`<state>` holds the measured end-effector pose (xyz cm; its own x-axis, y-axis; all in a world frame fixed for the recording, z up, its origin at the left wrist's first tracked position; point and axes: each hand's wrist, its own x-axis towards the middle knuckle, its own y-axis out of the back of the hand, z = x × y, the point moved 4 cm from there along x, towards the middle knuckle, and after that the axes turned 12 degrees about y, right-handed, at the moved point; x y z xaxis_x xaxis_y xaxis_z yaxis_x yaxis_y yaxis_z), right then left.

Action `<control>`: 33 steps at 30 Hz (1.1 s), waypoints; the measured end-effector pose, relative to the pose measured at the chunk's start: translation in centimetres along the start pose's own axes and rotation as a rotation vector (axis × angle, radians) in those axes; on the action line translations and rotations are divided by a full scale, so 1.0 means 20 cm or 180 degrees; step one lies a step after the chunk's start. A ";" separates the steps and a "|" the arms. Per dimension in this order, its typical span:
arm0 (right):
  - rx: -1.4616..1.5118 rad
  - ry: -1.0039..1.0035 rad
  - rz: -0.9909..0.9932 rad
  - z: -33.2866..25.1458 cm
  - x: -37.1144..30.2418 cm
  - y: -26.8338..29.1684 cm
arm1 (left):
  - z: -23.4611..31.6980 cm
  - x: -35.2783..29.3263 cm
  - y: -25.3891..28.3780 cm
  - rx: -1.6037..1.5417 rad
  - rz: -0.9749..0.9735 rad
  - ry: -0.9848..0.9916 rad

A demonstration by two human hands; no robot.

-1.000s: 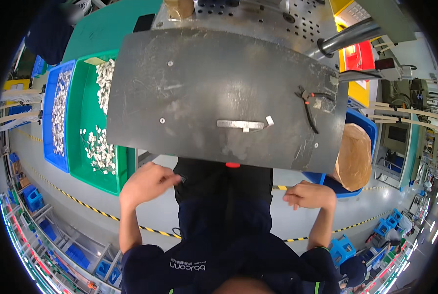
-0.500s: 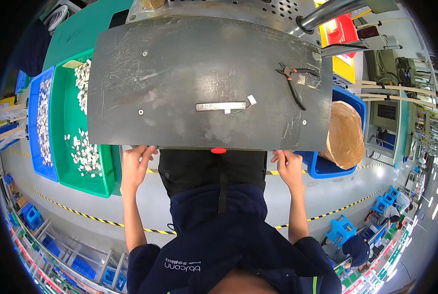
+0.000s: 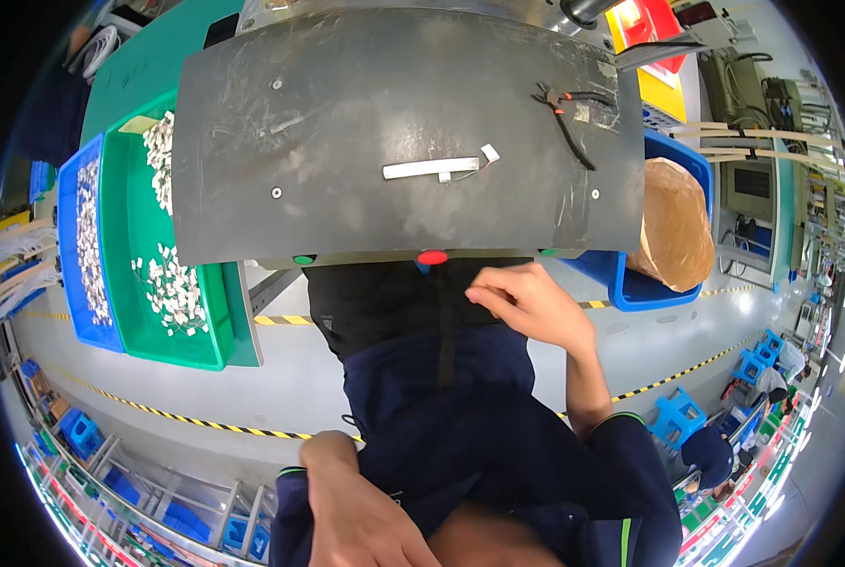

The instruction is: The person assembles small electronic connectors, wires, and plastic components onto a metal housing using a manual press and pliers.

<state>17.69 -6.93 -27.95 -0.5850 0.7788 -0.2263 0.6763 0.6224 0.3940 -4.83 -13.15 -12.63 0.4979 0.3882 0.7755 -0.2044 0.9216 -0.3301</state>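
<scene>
My right hand (image 3: 534, 304) hovers just in front of the dark metal plate (image 3: 347, 113), its fingers loosely curled and no object visible in them. My left hand (image 3: 366, 518) is raised close to my chest at the bottom of the view, with its fingertips cut off by the lower edge. On the plate lies a slim white bar (image 3: 418, 169) with a thin wire and small white connectors. Side cutters (image 3: 574, 137) with black and orange handles rest at the plate's right. A red button (image 3: 432, 257) sits at the front edge, with a green button (image 3: 304, 259) to its left.
To the left stand a green bin (image 3: 216, 317) and a blue bin (image 3: 111, 326), both holding many small white parts. At right, a blue crate (image 3: 635, 295) contains brown paper (image 3: 676, 222). A metal post (image 3: 588, 9) rises behind the plate.
Both hands have left the plate's front edge. The left came back toward my chest; the right moved inward and its fingers curled. The plate and its contents sit slightly higher in view.
</scene>
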 end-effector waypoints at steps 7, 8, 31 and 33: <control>-0.0346 0.1165 0.1916 -0.07 0.23 0.08 | -0.06 0.00 -0.09 -0.0316 0.0296 -0.0380; -0.0337 0.1153 0.1950 -0.02 0.25 0.08 | -0.07 -0.01 -0.10 -0.0365 0.0347 -0.0429; -0.0568 0.0998 0.2842 0.06 0.29 0.05 | -0.06 -0.06 -0.16 -0.0215 0.0105 -0.0537; -0.0636 0.0919 0.3034 0.06 0.30 0.05 | -0.04 -0.07 -0.17 0.0039 0.0131 -0.0423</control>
<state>15.44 -1.60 -29.89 0.0552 0.8792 0.4733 0.8458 -0.2931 0.4458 -4.18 -16.91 -13.08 0.3729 0.4222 0.8262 -0.2329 0.9046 -0.3571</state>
